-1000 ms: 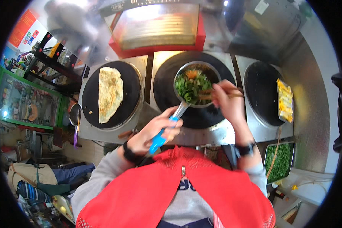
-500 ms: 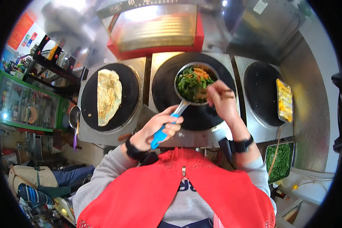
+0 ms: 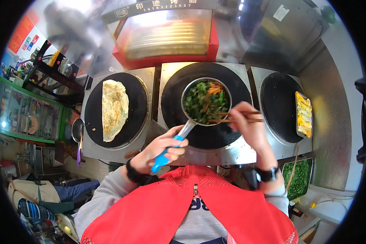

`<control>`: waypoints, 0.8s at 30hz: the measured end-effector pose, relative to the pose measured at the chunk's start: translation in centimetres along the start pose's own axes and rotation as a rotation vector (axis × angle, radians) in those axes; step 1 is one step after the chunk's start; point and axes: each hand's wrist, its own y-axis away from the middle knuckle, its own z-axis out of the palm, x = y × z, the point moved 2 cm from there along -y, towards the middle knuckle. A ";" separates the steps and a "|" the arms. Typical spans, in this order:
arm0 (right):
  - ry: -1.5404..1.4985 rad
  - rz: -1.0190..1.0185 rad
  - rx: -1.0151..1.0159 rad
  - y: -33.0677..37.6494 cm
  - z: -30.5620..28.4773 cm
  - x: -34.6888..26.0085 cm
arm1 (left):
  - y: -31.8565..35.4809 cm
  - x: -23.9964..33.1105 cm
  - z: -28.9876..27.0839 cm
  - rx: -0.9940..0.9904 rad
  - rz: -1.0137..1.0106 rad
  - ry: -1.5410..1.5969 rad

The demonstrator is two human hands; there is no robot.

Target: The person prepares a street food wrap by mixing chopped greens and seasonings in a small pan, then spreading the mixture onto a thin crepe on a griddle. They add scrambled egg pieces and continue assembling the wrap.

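Note:
My left hand (image 3: 160,148) grips the blue handle of a small metal pan (image 3: 206,101) held over the middle round black griddle (image 3: 205,134). The pan is full of chopped green leaves with orange shreds. My right hand (image 3: 248,126) holds wooden chopsticks (image 3: 236,118) whose tips reach into the greens at the pan's right rim. A black watch sits on my right wrist and a dark band on my left.
A folded pale pancake (image 3: 114,109) lies on the left griddle (image 3: 138,101). The right griddle (image 3: 278,105) has a tray of yellow egg pieces (image 3: 303,114) at its edge. A tub of chopped greens (image 3: 297,178) sits lower right. A red-framed warmer (image 3: 166,36) stands behind.
The pan has shifted slightly left and nearer to me. My right hand has moved the chopsticks from the pan's lower right to lie across its right rim.

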 end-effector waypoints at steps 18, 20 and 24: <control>0.210 -0.259 -0.042 -1.1 0.1 -0.1 | -1.2 0.2 0.1 -0.052 0.080 -0.059; 0.034 -0.307 -0.082 -1.1 -0.4 0.2 | -1.6 -0.1 -1.0 0.014 0.072 -0.058; 0.160 -0.291 0.085 -1.9 -0.2 0.6 | -2.7 0.1 -2.1 -0.089 0.086 0.001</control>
